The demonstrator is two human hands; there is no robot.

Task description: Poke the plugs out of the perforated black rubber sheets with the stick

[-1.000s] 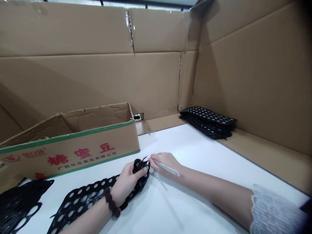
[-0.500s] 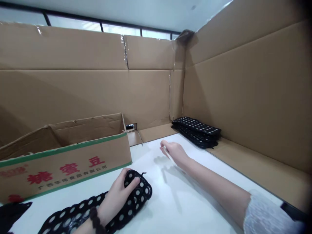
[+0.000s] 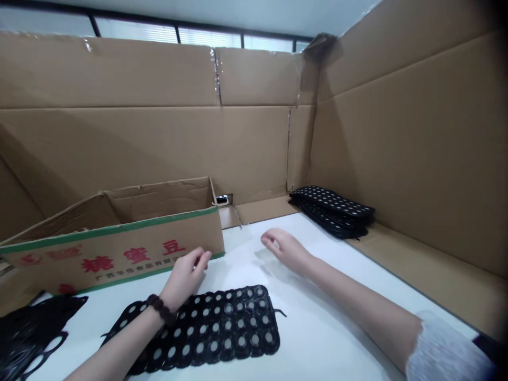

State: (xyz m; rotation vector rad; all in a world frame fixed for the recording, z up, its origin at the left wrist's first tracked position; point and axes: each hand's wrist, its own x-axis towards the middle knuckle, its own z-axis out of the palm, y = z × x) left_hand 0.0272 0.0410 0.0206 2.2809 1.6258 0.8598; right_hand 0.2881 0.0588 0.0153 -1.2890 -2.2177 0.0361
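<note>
Black sheet point(image 3: 210, 323), scalloped edge, rows of pale round spots, thin strand at right end; flat on white surface point(image 3: 337, 328). Left hand point(image 3: 186, 278) near far edge, right hand point(image 3: 284, 250) apart; fingers curled, whether together cannot tell.

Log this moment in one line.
left hand: curled before cardboard box | right hand: curled over white tabletop | black dotted mat: flat on tabletop
</note>
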